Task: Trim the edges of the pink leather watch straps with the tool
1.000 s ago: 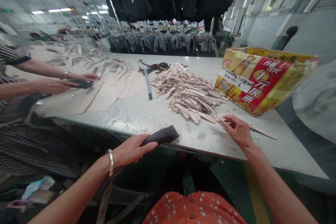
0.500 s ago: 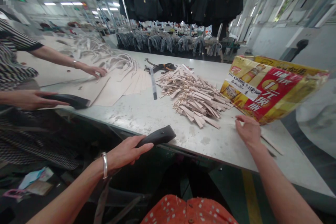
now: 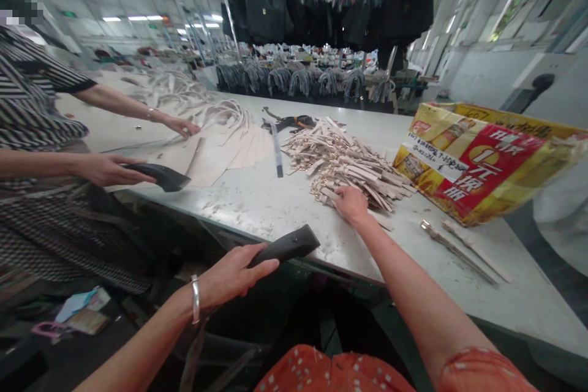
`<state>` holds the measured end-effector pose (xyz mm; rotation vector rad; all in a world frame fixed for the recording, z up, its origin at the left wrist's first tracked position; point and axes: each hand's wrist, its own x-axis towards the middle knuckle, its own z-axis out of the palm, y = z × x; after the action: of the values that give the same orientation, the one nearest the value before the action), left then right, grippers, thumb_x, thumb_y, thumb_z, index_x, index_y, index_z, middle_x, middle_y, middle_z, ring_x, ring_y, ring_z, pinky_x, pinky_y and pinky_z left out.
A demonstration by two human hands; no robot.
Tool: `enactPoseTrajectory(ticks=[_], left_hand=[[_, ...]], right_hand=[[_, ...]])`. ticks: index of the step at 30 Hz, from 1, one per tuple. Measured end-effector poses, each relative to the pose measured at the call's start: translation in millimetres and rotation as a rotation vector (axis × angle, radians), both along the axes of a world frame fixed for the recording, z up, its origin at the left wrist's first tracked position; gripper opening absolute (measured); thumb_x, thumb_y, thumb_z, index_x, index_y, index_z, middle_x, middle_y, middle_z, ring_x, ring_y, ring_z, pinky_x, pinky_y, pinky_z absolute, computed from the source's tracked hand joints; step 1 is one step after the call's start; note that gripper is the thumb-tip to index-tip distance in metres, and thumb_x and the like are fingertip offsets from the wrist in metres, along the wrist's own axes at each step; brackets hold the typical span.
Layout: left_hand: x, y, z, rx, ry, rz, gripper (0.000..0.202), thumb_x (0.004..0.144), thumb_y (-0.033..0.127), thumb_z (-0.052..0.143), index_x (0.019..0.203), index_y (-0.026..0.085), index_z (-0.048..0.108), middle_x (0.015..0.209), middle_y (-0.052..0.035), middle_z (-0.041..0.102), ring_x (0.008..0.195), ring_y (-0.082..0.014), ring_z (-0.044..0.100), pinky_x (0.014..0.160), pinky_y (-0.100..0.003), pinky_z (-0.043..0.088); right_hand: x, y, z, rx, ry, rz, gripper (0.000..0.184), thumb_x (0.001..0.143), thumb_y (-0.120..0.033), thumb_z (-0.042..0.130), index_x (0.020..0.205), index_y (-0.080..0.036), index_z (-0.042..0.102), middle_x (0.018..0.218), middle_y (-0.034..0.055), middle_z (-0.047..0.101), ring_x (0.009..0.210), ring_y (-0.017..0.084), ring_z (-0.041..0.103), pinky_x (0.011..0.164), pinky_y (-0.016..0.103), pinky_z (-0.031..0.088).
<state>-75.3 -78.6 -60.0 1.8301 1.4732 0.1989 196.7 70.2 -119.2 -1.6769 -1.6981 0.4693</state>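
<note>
My left hand (image 3: 232, 274) is wrapped round a black handheld tool (image 3: 290, 246) with a wide, flat end, much like a hair clipper. It is at the table's front edge, pointing right. At the front of a heap of pale short straps (image 3: 361, 165) with gold-coloured metal fittings is my right hand (image 3: 353, 203). Its fingers are closed on one strap (image 3: 328, 193) at the heap's edge. To the right of that arm, two straps (image 3: 459, 251) lie apart from the heap on the table.
A yellow and red carton (image 3: 482, 165) stands on the right of the table (image 3: 229, 208). On the left, a co-worker's hand (image 3: 108, 170) holds a similar black tool (image 3: 160, 176) beside pale panels (image 3: 215, 159) with handles. Black bags (image 3: 275, 12) hang behind.
My right hand has moved left from beside the carton to the heap's front, closing on a strap. Two straps by the carton are now uncovered. My left hand still holds the tool.
</note>
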Motion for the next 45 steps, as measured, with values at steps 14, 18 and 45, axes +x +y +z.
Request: enactPoseTrajectory(ticks=[14,18,45], left_hand=[[-1,-1,-8.5,0.013,0.032,-0.06,0.05,0.079,0.063,0.04,0.091,0.017,0.056,0.061,0.0027,0.058,0.045,-0.0128,0.053,0.045,-0.023,0.04],[9,3,-8.5,0.032,0.058,-0.092,0.05,0.079,0.062,0.039,0.09,0.018,0.058,0.062,0.0024,0.058,0.048,-0.0134,0.055,0.046,-0.023,0.04],[45,23,11.9,0.098,0.302,-0.234,0.054,0.078,0.064,0.036,0.092,0.018,0.062,0.076,-0.0041,0.066,0.066,-0.0185,0.06,0.058,-0.025,0.042]], right_hand=[[50,-121,-19.7,-0.239,-0.039,0.073,0.019,0.071,-0.023,0.053,0.078,-0.021,0.07,0.076,0.0014,0.067,0.072,0.016,0.058,0.065,0.026,0.038],[59,-139,-25.3,-0.151,-0.258,0.031,0.019,0.078,-0.025,0.05,0.081,-0.024,0.069,0.079,0.0019,0.064,0.075,0.016,0.055,0.068,0.027,0.036],[40,-114,-36.9,0.15,0.003,0.398,0.01,0.074,-0.02,0.061,0.083,-0.019,0.064,0.079,0.0042,0.059,0.081,0.018,0.051,0.073,0.03,0.04]])
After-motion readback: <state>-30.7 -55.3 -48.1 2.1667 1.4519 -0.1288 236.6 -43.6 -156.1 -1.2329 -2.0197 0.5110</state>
